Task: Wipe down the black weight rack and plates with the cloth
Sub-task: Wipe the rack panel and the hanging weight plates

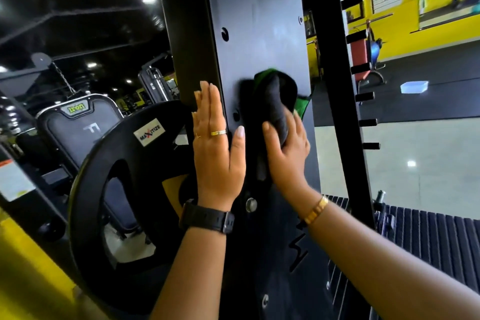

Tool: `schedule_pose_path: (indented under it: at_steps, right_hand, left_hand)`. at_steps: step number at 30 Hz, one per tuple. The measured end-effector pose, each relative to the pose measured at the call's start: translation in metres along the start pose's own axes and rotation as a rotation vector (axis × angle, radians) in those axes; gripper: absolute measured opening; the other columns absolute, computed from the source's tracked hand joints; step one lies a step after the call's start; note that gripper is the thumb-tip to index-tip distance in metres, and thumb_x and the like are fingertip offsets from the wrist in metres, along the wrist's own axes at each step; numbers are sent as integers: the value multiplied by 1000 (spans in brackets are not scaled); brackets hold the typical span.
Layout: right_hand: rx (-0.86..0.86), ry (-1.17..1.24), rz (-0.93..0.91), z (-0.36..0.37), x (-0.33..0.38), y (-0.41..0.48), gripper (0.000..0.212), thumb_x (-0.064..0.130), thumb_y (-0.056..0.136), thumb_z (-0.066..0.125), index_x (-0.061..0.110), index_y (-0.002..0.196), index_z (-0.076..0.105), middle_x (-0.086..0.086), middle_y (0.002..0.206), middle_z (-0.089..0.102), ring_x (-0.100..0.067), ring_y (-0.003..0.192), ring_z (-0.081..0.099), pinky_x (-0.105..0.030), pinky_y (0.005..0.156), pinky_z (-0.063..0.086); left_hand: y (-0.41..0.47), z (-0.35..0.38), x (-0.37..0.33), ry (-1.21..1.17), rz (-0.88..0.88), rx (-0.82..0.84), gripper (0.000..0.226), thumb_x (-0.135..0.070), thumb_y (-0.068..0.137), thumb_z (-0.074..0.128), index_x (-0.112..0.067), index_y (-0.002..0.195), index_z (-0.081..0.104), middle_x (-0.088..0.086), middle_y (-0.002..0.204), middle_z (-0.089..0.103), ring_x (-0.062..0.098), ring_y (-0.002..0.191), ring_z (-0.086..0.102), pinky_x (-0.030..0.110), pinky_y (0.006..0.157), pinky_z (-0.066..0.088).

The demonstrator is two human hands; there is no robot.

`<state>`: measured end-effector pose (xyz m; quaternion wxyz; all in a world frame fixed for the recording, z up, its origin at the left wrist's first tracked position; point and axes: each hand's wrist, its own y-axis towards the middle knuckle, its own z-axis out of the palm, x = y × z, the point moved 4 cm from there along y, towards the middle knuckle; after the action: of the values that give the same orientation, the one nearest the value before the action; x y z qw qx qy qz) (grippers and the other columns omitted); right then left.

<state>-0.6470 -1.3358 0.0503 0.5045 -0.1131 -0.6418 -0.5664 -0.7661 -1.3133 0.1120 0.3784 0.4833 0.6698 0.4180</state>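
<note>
A tall black rack panel (262,23) fills the centre of the head view, with bolt holes along its left edge. My left hand (217,153) lies flat on the panel's left edge, fingers straight and together, wearing a ring and a black watch. My right hand (287,153) presses a bunched black and green cloth (275,96) against the panel face. A large black weight plate (114,163) with a "Maxitize" label hangs on the rack to the left, just beside my left hand.
A black upright post (335,86) with pegs stands just right of the panel. A padded machine seat (78,132) sits behind the plate. A yellow frame part (28,273) runs along the lower left. Ribbed black flooring (428,236) lies at lower right, with yellow walls beyond.
</note>
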Motion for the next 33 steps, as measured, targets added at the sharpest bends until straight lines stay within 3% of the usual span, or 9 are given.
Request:
schedule_pose_path:
  at_steps: [7,10,15,19,21,24,28,30,33]
  right_hand:
    - [117,-163,-148,-16,-39,-15,52,56,85,38,46,136,37,-8,144,45,-16,138,25,-47,113,20]
    - [112,-149,-25,-17,-41,-6,59,63,83,32,44,138,30,-1,149,40,-17,143,24,-45,116,18]
    - [26,-95,462,-10,-39,-46,66,60,88,41,38,148,27,4,154,32,-19,142,26,-45,111,18]
    - [158,-124,119,-22,-59,-104,66,61,79,36,51,142,23,3,151,32,-7,142,14,-32,113,10]
    - [230,-217,40,-33,-90,-118,62,54,80,41,50,140,24,-7,147,36,-10,140,15,-35,111,10]
    - [214,-218,247,-45,-123,-130,68,56,80,41,36,144,29,-4,147,37,-11,139,19,-34,114,13]
    - [80,-139,700,-50,-140,-149,58,43,95,49,29,149,31,2,153,34,-23,136,39,-45,110,33]
    - [98,-140,734,-45,-128,-152,59,40,96,49,31,150,27,3,156,29,-23,137,37,-45,110,33]
    - [138,-119,584,-37,-100,-141,62,36,95,51,32,151,24,3,158,25,-19,144,25,-44,116,23]
  left_hand:
    - [-25,5,-3,104,-8,-3,70,-21,94,46,2,151,11,14,159,8,23,149,3,41,122,7]
    - [-44,9,-6,173,-13,-12,67,-18,96,44,-1,151,9,15,159,8,22,149,2,38,122,8]
    - [-72,13,-8,275,3,-7,68,-14,95,47,1,151,10,17,159,6,25,149,2,37,122,9]
    - [-89,14,-10,300,-4,-1,66,-18,96,44,0,150,11,20,159,8,23,150,-1,36,122,8]
    - [-95,15,-12,310,-16,6,66,-21,97,43,-1,150,11,17,159,7,21,150,-1,37,121,9]
    - [-105,16,-12,374,-24,17,69,-22,96,45,-1,151,9,17,159,6,21,150,-3,39,120,13]
    - [-114,18,-13,451,-28,30,69,-21,96,47,1,151,10,20,158,9,28,149,4,45,117,22]
    - [-115,18,-14,447,-21,30,66,-21,97,46,1,150,13,21,157,11,31,148,8,45,116,23]
    - [-116,18,-14,423,-18,25,64,-18,97,47,2,149,17,22,156,13,36,146,15,45,115,23]
